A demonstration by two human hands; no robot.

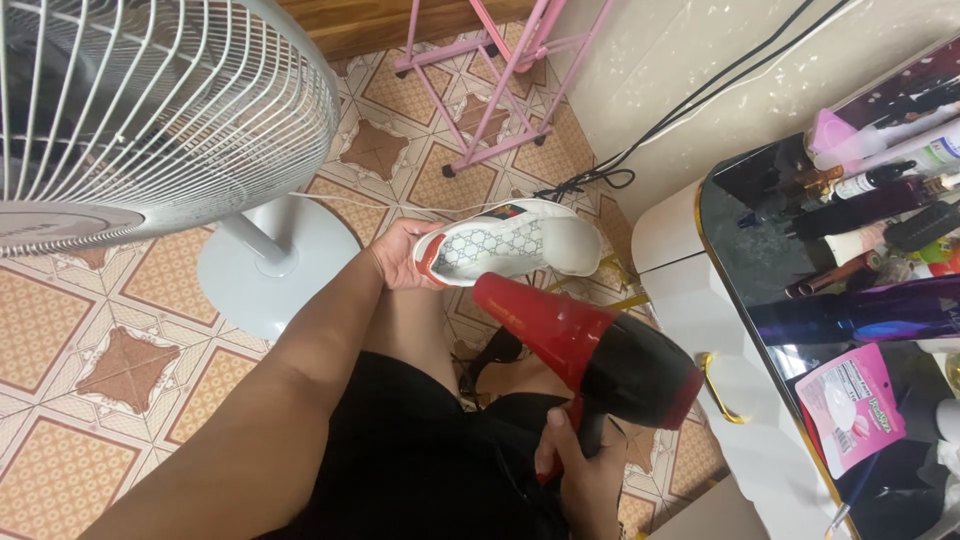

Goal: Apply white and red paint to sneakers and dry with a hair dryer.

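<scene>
Hands gripped firmly: left hand [400, 255] clasped a white shoe [515, 242], right hand [580, 465] wrapped a red hairdryer [590, 350] whose close nozzle might scorch the shoe.

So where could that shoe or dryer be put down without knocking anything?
Bare tiled floor lies left of the fan base, and more between that base and the pink rack. The dark vanity top is crowded with bottles and a pink packet. The left hand holds the shoe, the right hand the hair dryer.
</scene>
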